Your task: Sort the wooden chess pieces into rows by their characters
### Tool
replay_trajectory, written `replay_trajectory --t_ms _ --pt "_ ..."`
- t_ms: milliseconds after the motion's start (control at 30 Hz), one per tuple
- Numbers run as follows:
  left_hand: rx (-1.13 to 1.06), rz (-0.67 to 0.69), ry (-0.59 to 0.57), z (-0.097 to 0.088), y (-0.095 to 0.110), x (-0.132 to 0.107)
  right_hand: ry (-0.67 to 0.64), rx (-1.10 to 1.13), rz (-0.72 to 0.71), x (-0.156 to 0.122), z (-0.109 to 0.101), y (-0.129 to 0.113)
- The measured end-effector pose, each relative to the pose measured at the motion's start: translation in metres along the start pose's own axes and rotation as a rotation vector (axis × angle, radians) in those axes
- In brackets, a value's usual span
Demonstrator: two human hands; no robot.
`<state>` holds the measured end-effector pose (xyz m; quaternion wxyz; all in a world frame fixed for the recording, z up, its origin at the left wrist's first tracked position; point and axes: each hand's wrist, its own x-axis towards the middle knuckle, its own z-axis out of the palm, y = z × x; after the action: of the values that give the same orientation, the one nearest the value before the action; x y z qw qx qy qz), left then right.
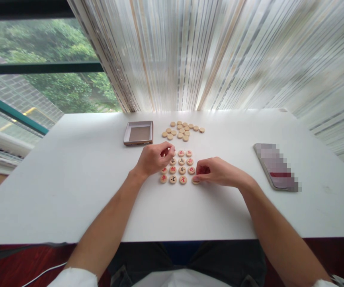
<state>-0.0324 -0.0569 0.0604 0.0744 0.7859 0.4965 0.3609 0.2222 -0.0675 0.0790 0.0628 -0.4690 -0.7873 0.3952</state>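
Observation:
Round wooden chess pieces with red and black characters lie face up in a grid (181,166) on the white table (70,179). My left hand (154,158) is curled over the grid's top left corner, fingers pinched on a piece there. My right hand (215,171) rests at the grid's lower right, fingertips closed on a piece (195,180) lying on the table. A loose heap of blank-faced pieces (182,130) sits farther back.
A shallow square box (139,133) stands to the left of the heap. A phone (276,166) lies on the right side of the table. A striped curtain and a window are behind the far edge.

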Motion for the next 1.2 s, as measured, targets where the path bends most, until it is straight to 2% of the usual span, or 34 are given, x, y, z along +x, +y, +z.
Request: replay_trajectory --t_ms 867,933,1033,1200 --pt "-0.006 -0.010 -0.013 0.000 -0.001 0.000 -0.055 0.051 0.009 0.000 0.001 -0.002" --pt "-0.044 -0.006 -0.048 -0.001 0.000 -0.001 -0.051 0.039 0.004 0.000 0.001 -0.002" --pt "-0.101 0.016 -0.172 -0.003 0.004 -0.002 -0.047 0.029 -0.007 0.000 0.001 -0.001" --pt "-0.027 0.088 -0.359 -0.007 0.009 -0.001 -0.046 0.027 -0.016 0.000 0.001 -0.001"
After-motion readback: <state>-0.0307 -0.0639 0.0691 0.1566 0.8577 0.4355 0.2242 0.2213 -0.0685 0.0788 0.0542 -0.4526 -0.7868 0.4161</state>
